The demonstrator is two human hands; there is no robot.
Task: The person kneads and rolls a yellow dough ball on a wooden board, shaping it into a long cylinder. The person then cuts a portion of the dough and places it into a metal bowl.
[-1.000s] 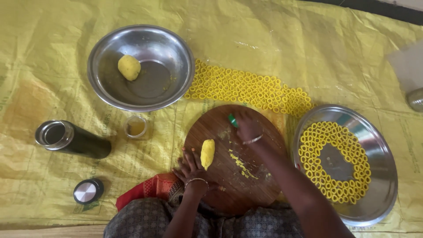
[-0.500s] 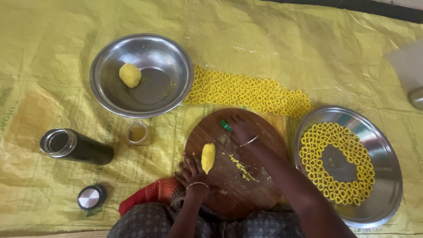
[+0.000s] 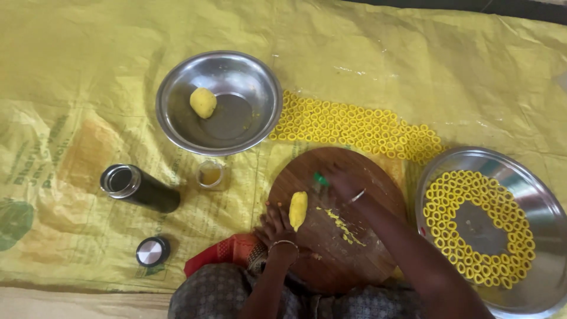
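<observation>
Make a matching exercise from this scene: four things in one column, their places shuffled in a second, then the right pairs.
Things:
1. dough ball
2. dough piece
3. ring circle
4. cap

Places:
A. on the plate
B. on the sheet, near the flask
C. in the bowl
D. on the board, at the left hand

Pairs: 1-C, 2-D, 3-A, 4-B

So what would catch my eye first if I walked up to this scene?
Probably the rows of small yellow dough rings laid out on the yellow sheet, with more rings arranged in circles on the steel plate at right. Then the round wooden board in the middle, where the left hand rests by a lump of yellow dough and the right hand holds something small and green.
</observation>
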